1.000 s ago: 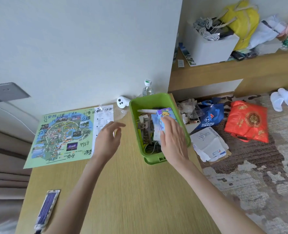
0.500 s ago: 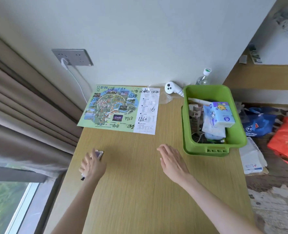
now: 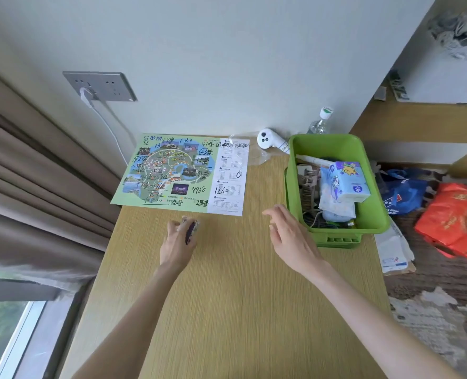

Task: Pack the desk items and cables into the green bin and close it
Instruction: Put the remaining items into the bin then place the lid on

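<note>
Wooden desk point(image 3: 240, 296), left hand point(image 3: 176, 247) gripping blurred purple packet point(image 3: 190, 231), mostly hidden

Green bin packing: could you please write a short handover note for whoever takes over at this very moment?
Left hand grips a small purple packet over the desk, just in front of the map.
Right hand is open and empty, beside the green bin.
Done: a tissue pack and some cables already lie in the bin.
Left: the packet, the map, the white device by the wall, and the white cable plugged into the wall socket. Then close the bin; no lid is in view.
</note>
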`<state>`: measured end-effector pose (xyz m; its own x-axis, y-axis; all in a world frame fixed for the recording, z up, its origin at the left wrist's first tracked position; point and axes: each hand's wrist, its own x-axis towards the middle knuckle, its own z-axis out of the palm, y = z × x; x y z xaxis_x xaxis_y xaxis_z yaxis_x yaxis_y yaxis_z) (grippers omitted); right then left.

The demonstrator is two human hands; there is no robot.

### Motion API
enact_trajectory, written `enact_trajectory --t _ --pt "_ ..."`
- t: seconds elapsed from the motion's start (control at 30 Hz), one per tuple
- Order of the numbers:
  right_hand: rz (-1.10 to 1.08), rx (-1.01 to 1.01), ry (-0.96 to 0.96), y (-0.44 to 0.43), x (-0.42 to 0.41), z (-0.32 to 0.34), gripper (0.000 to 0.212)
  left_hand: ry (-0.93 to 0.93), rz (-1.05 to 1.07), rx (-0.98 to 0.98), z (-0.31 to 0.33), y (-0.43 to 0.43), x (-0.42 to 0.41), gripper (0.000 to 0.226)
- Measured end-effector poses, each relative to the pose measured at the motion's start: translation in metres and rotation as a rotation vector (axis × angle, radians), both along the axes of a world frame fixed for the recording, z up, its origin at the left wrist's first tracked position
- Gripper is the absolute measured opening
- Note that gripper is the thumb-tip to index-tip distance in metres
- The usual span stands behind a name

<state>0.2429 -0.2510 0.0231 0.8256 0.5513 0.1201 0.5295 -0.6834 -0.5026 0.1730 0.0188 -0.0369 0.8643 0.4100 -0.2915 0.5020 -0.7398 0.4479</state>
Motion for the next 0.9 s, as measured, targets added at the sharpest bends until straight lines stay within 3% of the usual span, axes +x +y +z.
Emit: enact_trajectory --t 0.13,0.33,0.47,0.67,0.8,0.9 --pt "-0.032 0.066 -0.065 -0.005 0.009 0.019 0.02 -0.243 -0.109 -0.126 0.046 -0.052 0.061 0.044" --pt "-0.305 0.123 -0.155 -0.063 0.052 0.036 0.017 -0.487 -0.27 -0.348 0.11 -0.131 0.125 0.046" --pt "-0.505 0.085 -0.171 -0.11 0.067 0.03 0.025 -0.445 -0.558 -0.358 0.124 -0.179 0.142 0.055" --pt "-0.581 -0.053 -0.157 -0.141 0.068 0.011 0.04 -0.261 -0.947 -0.012 0.1 -0.226 0.139 0.059" --pt "-0.645 0.059 -0.031 -0.141 0.065 0.003 0.05 -0.224 -0.989 0.034 0.086 -0.221 0.137 0.04" --pt "-0.706 0.093 0.01 -0.139 0.067 0.0 0.052 -0.325 -0.917 -0.014 0.082 -0.21 0.137 0.034"
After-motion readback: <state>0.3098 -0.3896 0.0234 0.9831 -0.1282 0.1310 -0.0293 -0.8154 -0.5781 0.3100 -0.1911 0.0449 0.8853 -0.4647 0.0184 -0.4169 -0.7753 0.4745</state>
